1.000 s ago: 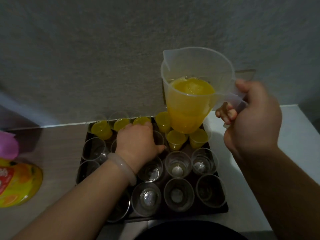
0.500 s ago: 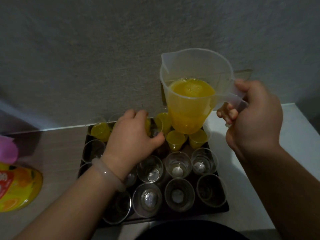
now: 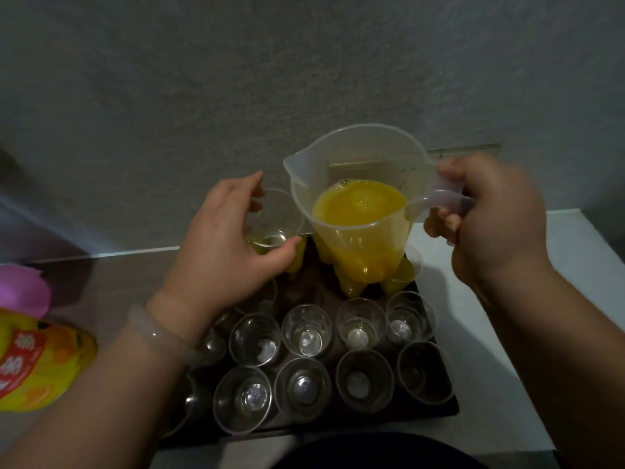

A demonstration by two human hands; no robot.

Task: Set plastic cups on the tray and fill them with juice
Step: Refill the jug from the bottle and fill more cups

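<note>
Filling step. Left hand [image 3: 223,245] curls its fingers round a clear cup [image 3: 274,218], held up over the far left of the tray [image 3: 446,409], just beside the spout. Right hand [image 3: 493,225] grips the jug [image 3: 358,245] by its handle; juice [image 3: 360,201] not pouring yet. Filled cups [image 3: 399,275] far row, empty cups [image 3: 306,330] near rows. Next move probably: tip the spout into the held cup, slowly, because the cup looks flimsy.
</note>
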